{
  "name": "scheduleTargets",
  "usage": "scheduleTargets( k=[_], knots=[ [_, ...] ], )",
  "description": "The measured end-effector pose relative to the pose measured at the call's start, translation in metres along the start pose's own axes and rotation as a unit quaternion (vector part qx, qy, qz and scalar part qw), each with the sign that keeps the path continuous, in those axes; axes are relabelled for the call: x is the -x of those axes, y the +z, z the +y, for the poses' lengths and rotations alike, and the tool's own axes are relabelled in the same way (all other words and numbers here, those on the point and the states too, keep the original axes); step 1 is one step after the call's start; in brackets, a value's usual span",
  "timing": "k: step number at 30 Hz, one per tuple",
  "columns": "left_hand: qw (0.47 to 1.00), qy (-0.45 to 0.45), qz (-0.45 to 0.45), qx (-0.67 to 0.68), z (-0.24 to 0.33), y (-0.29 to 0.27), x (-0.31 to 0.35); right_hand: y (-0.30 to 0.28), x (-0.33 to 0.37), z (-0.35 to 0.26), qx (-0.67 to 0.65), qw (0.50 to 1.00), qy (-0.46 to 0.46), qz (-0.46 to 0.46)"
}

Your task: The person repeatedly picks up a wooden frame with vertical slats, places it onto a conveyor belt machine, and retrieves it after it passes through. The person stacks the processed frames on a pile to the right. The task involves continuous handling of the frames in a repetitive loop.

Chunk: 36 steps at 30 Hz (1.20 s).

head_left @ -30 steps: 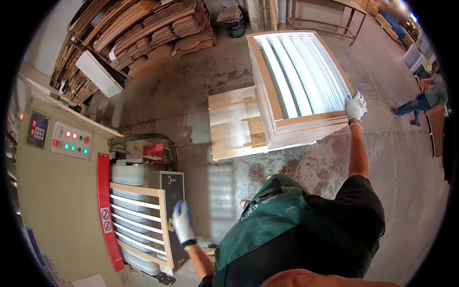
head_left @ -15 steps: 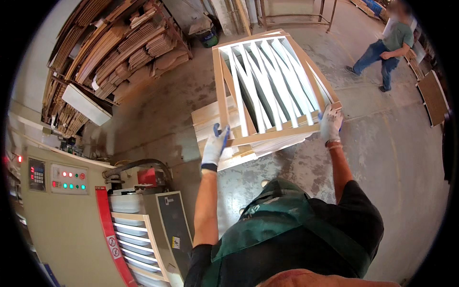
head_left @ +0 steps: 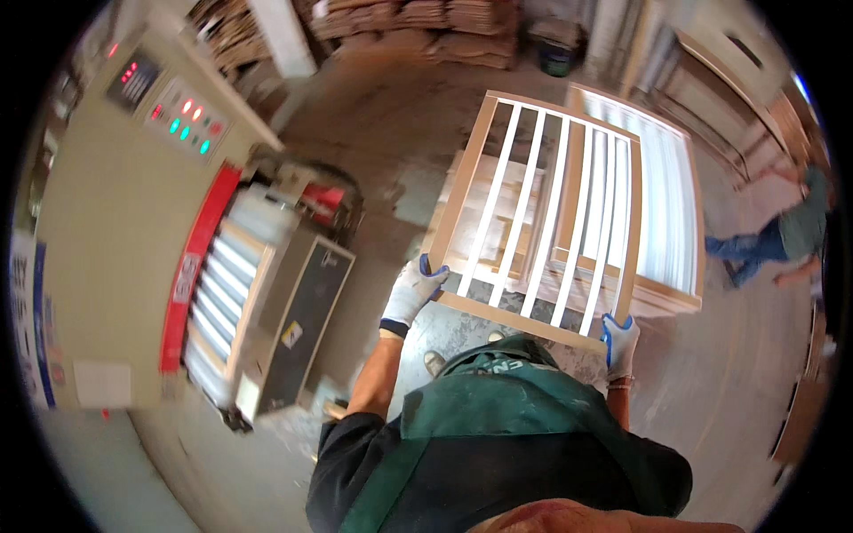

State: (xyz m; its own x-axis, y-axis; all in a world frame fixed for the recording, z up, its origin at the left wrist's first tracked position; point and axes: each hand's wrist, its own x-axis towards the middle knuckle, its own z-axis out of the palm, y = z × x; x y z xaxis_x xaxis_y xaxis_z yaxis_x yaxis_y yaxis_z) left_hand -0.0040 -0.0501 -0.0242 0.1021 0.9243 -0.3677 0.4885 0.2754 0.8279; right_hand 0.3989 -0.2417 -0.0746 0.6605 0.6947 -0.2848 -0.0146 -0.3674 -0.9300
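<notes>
A slatted wooden frame [head_left: 520, 321], tan at the edges with white slats, is held tilted in front of my body. My left hand [head_left: 415, 293], in a white and blue glove, is closed on its near left corner. On the near right corner, my right hand [head_left: 620, 346], gloved alike, grips the rail. Behind and to the right lies a stack of similar white-slatted frames [head_left: 665, 204], partly hidden by the held one. Pale wooden boards [head_left: 505, 206] show between the slats.
On my left stands a beige machine [head_left: 98, 231] with a lit control panel [head_left: 187, 120] and a red bar [head_left: 200, 266]. Another slatted frame [head_left: 251, 302] sits at its opening. A black bucket [head_left: 557, 59] and stacked boards [head_left: 400, 16] are farther back. Someone [head_left: 800, 226] is at the far right.
The slatted frame has come off the stack and nearer to my body, with both hands on it. My view has turned left, so the machine shows more fully.
</notes>
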Motion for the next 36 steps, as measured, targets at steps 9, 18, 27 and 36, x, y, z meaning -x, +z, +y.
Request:
scheduleTargets(
  k=[9,18,27,36],
  knots=[
    [0.950,-0.100,0.291,0.058,-0.098,-0.056,0.180,0.095,0.006,-0.031,0.005,0.963,-0.002,-0.269],
    [0.831,-0.182,0.505,0.145,-0.135,-0.035,0.335,0.224,0.033,-0.045,0.121,0.859,-0.115,-0.484],
    [0.749,-0.334,0.569,0.050,-0.163,-0.024,0.412,0.289,0.120,-0.059,0.173,0.782,-0.135,-0.584],
    [0.716,-0.379,0.579,0.089,-0.220,-0.027,0.432,0.347,0.136,-0.018,0.220,0.739,-0.208,-0.601]
  ],
)
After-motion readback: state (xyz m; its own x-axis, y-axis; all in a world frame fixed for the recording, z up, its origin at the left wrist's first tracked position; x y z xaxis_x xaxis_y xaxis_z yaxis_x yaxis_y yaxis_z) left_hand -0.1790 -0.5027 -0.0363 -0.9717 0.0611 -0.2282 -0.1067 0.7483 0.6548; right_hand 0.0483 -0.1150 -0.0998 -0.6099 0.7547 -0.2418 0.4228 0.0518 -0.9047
